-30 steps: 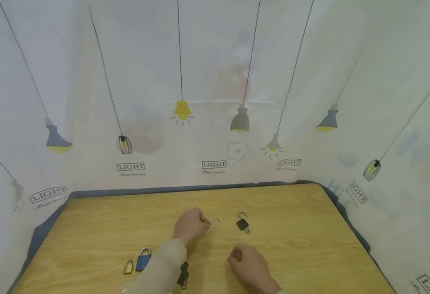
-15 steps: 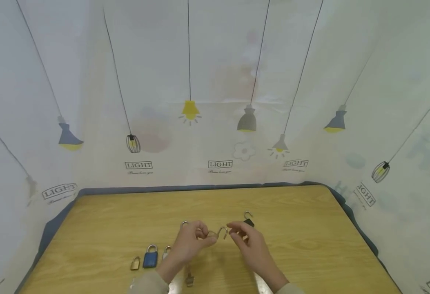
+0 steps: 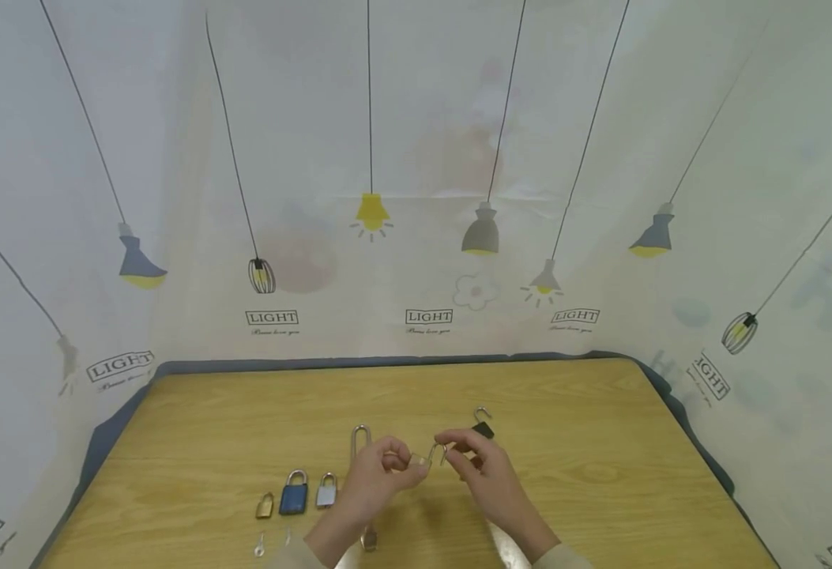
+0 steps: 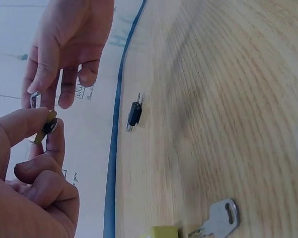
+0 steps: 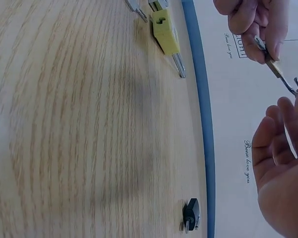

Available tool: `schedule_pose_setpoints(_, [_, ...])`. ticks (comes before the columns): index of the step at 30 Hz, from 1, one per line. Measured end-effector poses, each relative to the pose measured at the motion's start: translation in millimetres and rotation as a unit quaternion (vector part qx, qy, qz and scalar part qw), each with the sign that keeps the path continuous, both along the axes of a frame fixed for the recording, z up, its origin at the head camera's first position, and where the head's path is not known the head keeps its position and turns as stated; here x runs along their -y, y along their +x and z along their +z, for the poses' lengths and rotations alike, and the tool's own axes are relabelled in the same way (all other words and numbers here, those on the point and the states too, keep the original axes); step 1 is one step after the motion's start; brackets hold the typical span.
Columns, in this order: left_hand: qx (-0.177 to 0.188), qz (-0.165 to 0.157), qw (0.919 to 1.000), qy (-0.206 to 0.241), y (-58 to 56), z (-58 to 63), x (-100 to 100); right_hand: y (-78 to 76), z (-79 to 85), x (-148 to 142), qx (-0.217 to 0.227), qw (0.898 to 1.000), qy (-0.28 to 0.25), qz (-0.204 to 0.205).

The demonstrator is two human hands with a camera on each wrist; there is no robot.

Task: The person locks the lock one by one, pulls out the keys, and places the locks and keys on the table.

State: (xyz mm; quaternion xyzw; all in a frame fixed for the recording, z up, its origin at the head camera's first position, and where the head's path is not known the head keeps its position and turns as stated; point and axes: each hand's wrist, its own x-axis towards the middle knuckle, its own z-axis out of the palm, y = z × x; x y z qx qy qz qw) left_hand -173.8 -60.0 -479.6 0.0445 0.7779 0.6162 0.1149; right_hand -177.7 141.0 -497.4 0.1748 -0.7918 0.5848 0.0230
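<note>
The left hand (image 3: 378, 476) pinches the lock (image 3: 419, 458) by its body, its long axis running rightward, the shackle (image 3: 431, 454) reaching the right hand (image 3: 485, 470), whose thumb and finger pinch it.

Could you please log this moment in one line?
left hand: pinches brass-coloured padlock | right hand: pinches its open shackle | black padlock: open, on table | blue padlock: closed, on table
</note>
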Motion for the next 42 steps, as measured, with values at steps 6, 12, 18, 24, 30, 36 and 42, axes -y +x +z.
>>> schedule_pose_setpoints(6, [-0.005, 0.014, 0.9999, 0.004, 3.5, -3.5, -3.6, -1.6, -2.1, 1.5, -0.005, 1.000, -0.023, 0.001])
schedule_pose_setpoints(12, [-0.009, 0.020, 0.9997, 0.009, 6.0, -9.7, -11.4, -0.1, 0.3, 10.0, 0.000, 0.998, -0.039, -0.051])
schedule_pose_setpoints(18, [-0.013, 0.020, 0.9997, 0.012, 7.1, -11.6, -15.7, 7.3, 24.3, 19.7, 0.022, 0.995, -0.038, -0.093])
schedule_pose_setpoints(24, [-0.007, 0.018, 0.9993, 0.033, 10.1, -9.2, -16.1, 13.9, 44.4, 21.8, 0.034, 0.996, -0.021, -0.082])
schedule_pose_setpoints(30, [-0.010, 0.020, 0.9995, 0.020, 10.1, -9.1, -14.2, 11.8, 46.2, 18.6, 0.049, 0.997, -0.019, -0.057])
schedule_pose_setpoints(36, [-0.002, 0.022, 0.9993, 0.029, 8.8, -9.7, -14.0, 10.4, 46.4, 14.9, 0.052, 0.996, -0.010, -0.065])
schedule_pose_setpoints(42, [0.006, 0.024, 0.9989, 0.040, 8.9, -12.5, -14.0, 10.3, 52.8, 15.0, 0.023, 0.998, 0.014, -0.059])
